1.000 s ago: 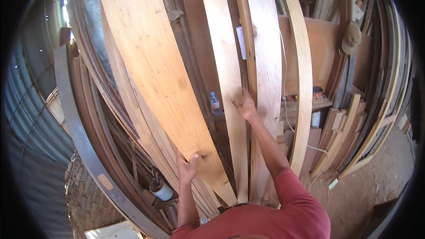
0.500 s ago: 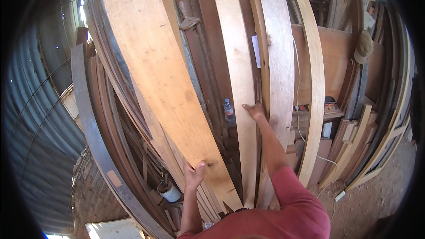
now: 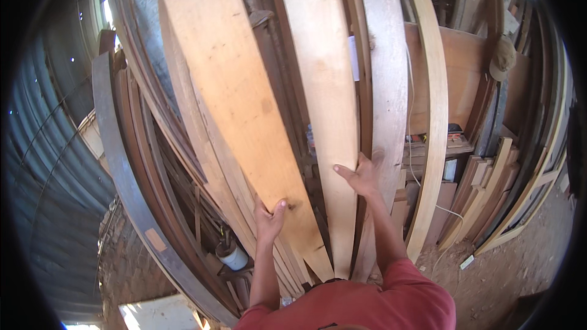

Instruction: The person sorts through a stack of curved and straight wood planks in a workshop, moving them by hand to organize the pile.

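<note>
Two long boards stand upright in front of me, their lower ends close to my body. My left hand (image 3: pixel 269 219) is closed on the left edge of the wide yellowish plank (image 3: pixel 244 91), thumb on its face near a dark knot. On the right edge of the paler plank (image 3: pixel 324 79) my right hand (image 3: pixel 362 176) is closed, with its thumb across the front face and the fingers hidden behind. A narrow gap separates the two planks. Behind the pale plank a plastic bottle (image 3: pixel 310 139) is mostly hidden.
More boards lean close on both sides, among them a greyish plank (image 3: pixel 389 73) and a narrow pale strip (image 3: pixel 435 98). A white can (image 3: pixel 233 256) sits low at left. Corrugated metal sheeting (image 3: pixel 49 146) walls the left; a cap (image 3: pixel 503 58) hangs at right. A white cable (image 3: pixel 413 146) runs down.
The pale plank has come nearer and its upper part has shifted left, covering most of the bottle. My right hand has slid lower along the view; the yellowish plank's upper part has swung right.
</note>
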Available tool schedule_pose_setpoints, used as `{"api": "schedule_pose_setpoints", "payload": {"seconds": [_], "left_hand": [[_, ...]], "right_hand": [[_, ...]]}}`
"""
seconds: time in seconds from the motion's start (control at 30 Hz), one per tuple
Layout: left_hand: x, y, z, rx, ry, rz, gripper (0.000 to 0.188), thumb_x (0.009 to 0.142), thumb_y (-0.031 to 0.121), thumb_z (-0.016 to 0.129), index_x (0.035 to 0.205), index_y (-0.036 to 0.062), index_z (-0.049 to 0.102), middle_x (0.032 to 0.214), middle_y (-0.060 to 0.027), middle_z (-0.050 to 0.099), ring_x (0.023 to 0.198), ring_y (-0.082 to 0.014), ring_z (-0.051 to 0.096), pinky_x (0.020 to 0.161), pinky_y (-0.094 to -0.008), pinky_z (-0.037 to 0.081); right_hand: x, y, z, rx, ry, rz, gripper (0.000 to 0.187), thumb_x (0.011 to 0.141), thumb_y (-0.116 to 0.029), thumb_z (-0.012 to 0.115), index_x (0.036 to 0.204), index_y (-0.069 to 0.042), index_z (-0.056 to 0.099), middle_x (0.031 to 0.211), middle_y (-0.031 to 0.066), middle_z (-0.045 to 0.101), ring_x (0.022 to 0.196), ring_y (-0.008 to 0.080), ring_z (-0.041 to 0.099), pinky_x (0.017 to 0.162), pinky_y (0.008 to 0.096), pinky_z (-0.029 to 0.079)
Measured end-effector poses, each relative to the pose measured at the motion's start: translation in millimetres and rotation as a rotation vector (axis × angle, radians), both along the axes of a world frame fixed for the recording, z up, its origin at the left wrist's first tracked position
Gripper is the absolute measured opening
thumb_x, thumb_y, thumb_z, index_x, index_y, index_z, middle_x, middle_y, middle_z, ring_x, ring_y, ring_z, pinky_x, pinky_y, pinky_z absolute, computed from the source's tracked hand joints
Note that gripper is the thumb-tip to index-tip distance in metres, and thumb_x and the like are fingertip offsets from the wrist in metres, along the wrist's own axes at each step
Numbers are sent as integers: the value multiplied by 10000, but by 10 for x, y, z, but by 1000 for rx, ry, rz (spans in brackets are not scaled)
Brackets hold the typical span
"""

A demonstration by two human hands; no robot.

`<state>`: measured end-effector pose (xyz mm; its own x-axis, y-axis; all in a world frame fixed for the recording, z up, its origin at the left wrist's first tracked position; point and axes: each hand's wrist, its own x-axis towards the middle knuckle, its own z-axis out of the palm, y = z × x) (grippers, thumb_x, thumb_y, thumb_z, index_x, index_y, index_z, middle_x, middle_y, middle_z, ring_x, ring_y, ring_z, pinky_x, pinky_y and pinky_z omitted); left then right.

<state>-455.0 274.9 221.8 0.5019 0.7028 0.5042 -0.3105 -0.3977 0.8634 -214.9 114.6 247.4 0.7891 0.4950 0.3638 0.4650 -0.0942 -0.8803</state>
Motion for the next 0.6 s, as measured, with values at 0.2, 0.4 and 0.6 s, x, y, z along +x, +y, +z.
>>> {"api": "schedule_pose_setpoints", "payload": {"seconds": [0.2,0.4,0.6], "left_hand": [[130,61,-86,4,8,-9,420,916,80,683,1270,-38,491,1128,-120,655,1029,-164,628,903,-312,507],[243,83,-25,-9,0,-72,393,929,114,712,1227,-29,500,1103,-107,663,1014,-150,630,886,-299,508],[494,223,-297,9,93,-61,360,926,132,733,1175,-16,520,1042,-97,700,962,-135,649,850,-284,521]], "right_hand": [[-42,-561,120,108,74,342,569,872,-228,784,1308,66,566,1161,158,691,1108,173,609,987,344,480],[-421,-615,481,419,51,304,466,936,-139,704,1326,61,545,1214,116,662,1124,164,590,999,324,449],[-567,-654,469,423,67,213,445,939,-118,685,1321,62,543,1204,119,665,1110,156,590,991,305,440]]}}
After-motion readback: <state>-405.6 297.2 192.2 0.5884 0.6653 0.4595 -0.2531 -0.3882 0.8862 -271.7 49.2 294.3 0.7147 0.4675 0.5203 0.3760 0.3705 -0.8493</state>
